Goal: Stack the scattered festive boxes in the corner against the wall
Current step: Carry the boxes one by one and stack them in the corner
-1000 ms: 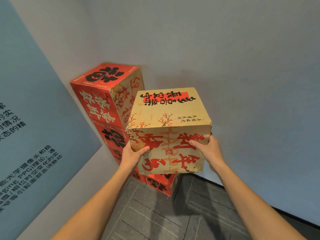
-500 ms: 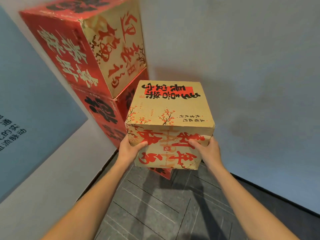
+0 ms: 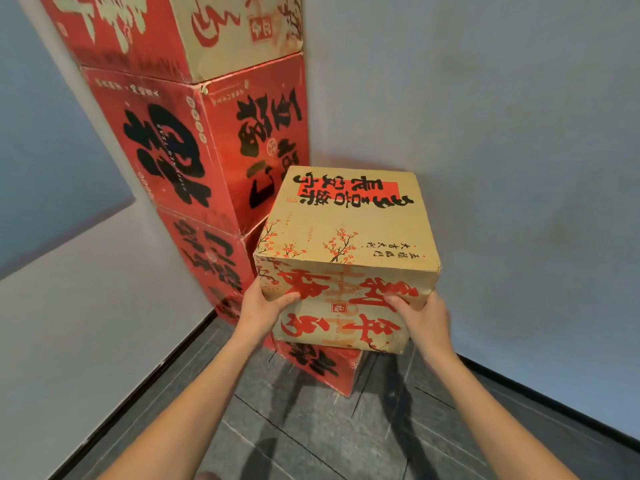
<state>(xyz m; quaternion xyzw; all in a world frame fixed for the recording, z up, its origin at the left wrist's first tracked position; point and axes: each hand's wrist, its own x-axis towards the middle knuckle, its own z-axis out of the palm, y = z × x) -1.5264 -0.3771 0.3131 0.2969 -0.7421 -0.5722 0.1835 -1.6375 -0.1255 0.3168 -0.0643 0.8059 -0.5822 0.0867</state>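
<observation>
We are gripping the tan box [image 3: 349, 233] with both hands: the left hand [image 3: 258, 311] is clasping its near left corner and the right hand [image 3: 420, 318] its near right corner, thumbs lying across the front face. The box is sitting level, printed top facing up, roughly cubic with no clear long axis, over a red box [image 3: 322, 368] on the dark tiled floor [image 3: 311, 441]. The red stack [image 3: 214, 140] is standing just left, in the grey wall [image 3: 502, 133] corner.

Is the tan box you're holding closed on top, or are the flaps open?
Closed. The tan box shows a flat, unbroken printed top with no flap raised. Both hands grip its front lower corners.
</observation>
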